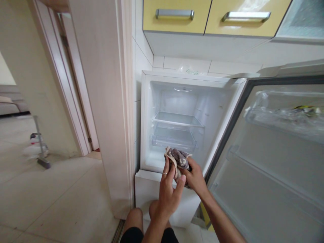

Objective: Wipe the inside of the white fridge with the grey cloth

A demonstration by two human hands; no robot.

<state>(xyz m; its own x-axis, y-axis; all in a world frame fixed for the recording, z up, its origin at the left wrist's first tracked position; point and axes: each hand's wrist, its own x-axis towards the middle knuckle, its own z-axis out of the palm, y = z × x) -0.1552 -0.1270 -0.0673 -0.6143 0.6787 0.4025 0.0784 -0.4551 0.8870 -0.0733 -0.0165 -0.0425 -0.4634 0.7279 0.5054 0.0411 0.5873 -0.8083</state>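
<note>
A crumpled grey-brown patterned cloth (180,158) with a pale edge is bunched between my two hands, in front of the fridge's opening. My left hand (170,190), wearing a ring, grips its left side with the fingers along the fabric. From the right, my right hand (195,176) is closed around the other side; part of its fingers is hidden by the cloth. Behind them stands the white fridge (143,125), its upper compartment open. Inside are a glass shelf (178,118) and a lower shelf (174,135) with a clear front edge.
The open fridge door (268,182) fills the right side, with plastic bags (291,114) in its upper rack. Yellow cabinets (177,25) hang above. A wooden door frame (101,101) rises at left. On the floor beyond stands a broom (43,163).
</note>
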